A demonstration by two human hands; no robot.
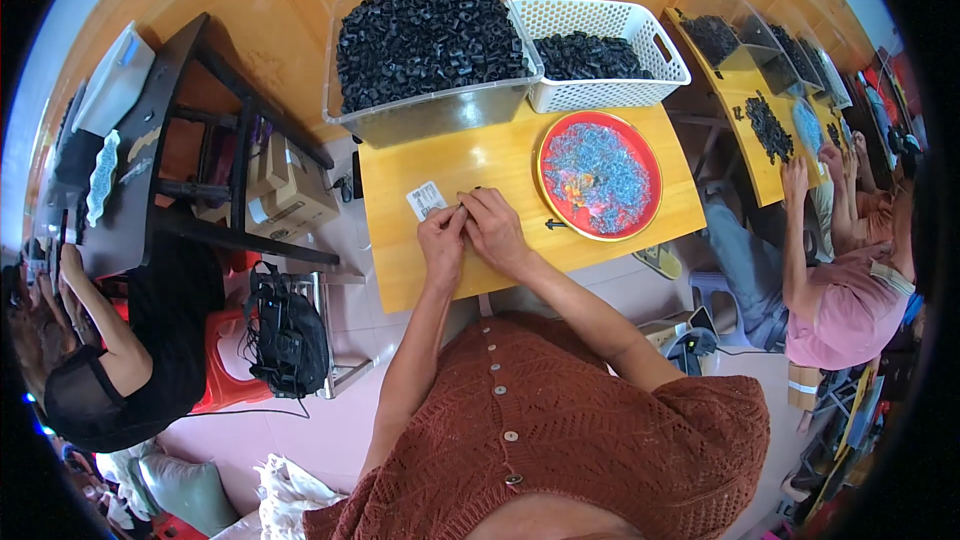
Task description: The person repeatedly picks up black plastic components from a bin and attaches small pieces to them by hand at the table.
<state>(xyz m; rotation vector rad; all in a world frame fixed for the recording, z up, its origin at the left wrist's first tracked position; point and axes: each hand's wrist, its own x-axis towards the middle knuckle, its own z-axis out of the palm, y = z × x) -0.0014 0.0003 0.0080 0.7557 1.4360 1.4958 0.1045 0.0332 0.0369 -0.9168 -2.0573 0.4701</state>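
Fingers [488,208] of the left hand [441,245] and right hand [500,237] are bunching close together, tips nearly meeting above the counter [410,265]; whether they are holding something small between them, I cannot tell. Just beyond and left of the left fingertips, a white printed card [426,200] is lying flat. A small black piece [556,225] is resting right of the right fingers, near the red tray [578,123] of silvery-blue bits [612,172]. Farther beyond the fingertips, a clear bin [440,118] is holding black parts [430,40], a white basket [600,94] standing beside it.
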